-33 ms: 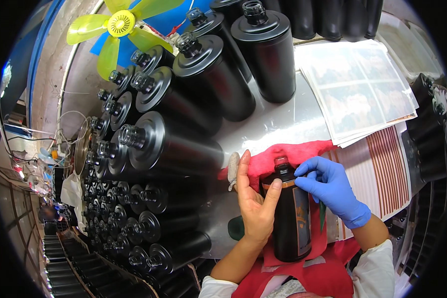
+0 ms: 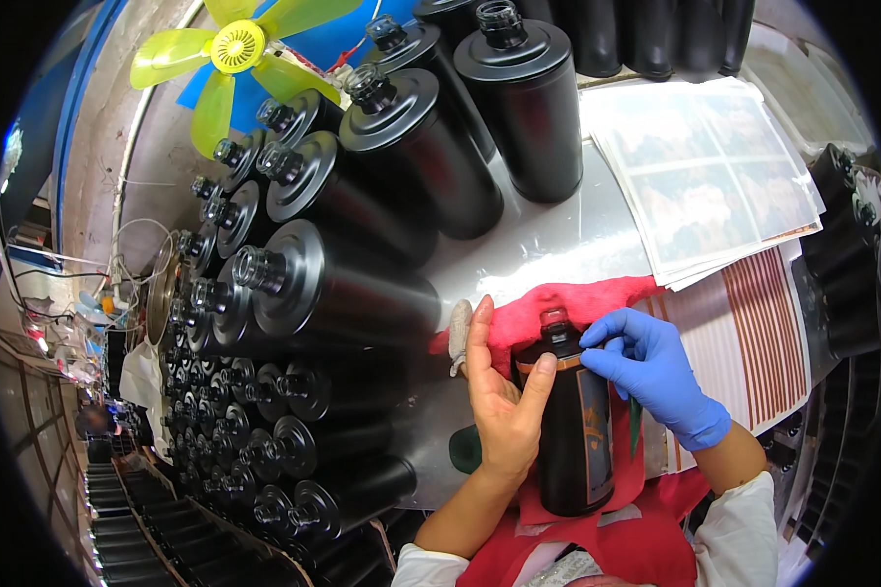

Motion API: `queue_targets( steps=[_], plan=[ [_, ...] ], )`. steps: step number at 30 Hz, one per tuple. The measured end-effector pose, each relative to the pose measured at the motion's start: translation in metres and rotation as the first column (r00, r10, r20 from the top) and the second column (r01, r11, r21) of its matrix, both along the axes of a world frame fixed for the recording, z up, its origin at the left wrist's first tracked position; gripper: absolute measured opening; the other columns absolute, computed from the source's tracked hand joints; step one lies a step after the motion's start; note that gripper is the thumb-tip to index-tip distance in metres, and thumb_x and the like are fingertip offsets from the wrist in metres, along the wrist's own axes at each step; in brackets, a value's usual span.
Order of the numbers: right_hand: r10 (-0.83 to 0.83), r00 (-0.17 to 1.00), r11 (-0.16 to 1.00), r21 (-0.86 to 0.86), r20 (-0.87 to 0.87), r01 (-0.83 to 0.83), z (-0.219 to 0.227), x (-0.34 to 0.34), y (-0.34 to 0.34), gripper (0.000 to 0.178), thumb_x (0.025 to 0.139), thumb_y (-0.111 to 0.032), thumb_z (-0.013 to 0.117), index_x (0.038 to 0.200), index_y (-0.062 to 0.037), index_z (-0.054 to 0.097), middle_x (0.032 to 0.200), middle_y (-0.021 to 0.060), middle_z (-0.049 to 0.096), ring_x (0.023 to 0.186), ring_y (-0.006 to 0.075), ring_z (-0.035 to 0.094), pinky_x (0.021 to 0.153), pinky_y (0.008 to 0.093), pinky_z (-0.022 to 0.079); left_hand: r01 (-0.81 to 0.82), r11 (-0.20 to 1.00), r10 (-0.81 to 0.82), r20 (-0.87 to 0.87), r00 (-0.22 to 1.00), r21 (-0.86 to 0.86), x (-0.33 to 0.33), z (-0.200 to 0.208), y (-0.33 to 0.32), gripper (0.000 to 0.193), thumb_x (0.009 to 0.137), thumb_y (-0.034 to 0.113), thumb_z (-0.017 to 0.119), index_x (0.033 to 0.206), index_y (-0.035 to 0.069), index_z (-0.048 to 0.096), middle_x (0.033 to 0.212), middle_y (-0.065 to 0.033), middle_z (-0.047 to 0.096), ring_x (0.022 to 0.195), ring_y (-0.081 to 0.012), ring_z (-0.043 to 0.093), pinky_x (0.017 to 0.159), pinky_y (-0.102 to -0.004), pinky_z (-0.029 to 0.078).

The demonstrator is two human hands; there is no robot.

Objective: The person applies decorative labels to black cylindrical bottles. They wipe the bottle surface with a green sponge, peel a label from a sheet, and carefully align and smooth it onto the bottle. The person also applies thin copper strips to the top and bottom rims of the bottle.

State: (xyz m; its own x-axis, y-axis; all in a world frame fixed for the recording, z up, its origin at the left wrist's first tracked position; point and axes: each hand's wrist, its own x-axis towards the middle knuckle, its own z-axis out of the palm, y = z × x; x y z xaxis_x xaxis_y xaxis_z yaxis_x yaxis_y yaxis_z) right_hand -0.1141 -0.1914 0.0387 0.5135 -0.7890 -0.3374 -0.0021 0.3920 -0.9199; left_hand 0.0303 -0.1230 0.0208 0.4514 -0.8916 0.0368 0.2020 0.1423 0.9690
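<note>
A dark bottle [image 2: 561, 445] with a clear glass neck stands tilted in front of me, its top against a red cloth [image 2: 597, 298]. A dark label [image 2: 594, 421] with orange marks is on its side. A thin copper-coloured strip [image 2: 566, 362] crosses the bottle just below its shoulder. My bare left hand [image 2: 507, 416] is open beside the bottle, fingers stretched up, its thumb touching the strip's left part. A grey cover sits on one of its fingers. My blue-gloved right hand [image 2: 651, 377] pinches at the strip's right end; the fingertips partly hide it.
Many black bottles [image 2: 352, 284] crowd the left and far side of the metal table [image 2: 509, 254]. Printed sheets [image 2: 705, 176] and a sheet of copper-coloured strips [image 2: 764, 333] lie at the right. A yellow-green fan [image 2: 237, 46] is at the far left. A green object [image 2: 465, 448] lies by my left wrist.
</note>
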Motion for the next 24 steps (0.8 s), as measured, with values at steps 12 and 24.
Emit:
queue_targets(
  steps=[12,24],
  plan=[
    [-0.005,1.0,1.0,0.019,0.019,0.005,-0.0001,-0.0001,-0.0003,0.015,0.082,-0.006,0.068,0.096,-0.0025,0.063,0.062,-0.0061,0.048,0.055,0.0,0.043,0.052,0.0165,0.037,0.022,0.997,-0.039,-0.235,0.971,-0.074,0.0005,0.0009,0.0017,0.08,0.082,-0.004,0.061,0.145,-0.005,0.012,0.148,-0.0172,0.02,0.135,-0.0228,0.025,0.111,-0.0357,0.02],
    [0.002,1.0,1.0,0.025,0.007,-0.002,0.0006,-0.0005,-0.0008,0.015,0.083,-0.007,0.068,0.097,-0.0025,0.063,0.062,-0.0057,0.047,0.056,0.0005,0.043,0.052,0.0169,0.037,-0.002,0.998,0.009,-0.124,0.992,0.057,-0.0033,0.0024,-0.0026,0.077,0.084,0.0,0.062,0.144,-0.005,0.014,0.147,-0.0171,0.021,0.134,-0.0235,0.027,0.11,-0.0351,0.021]
  ],
)
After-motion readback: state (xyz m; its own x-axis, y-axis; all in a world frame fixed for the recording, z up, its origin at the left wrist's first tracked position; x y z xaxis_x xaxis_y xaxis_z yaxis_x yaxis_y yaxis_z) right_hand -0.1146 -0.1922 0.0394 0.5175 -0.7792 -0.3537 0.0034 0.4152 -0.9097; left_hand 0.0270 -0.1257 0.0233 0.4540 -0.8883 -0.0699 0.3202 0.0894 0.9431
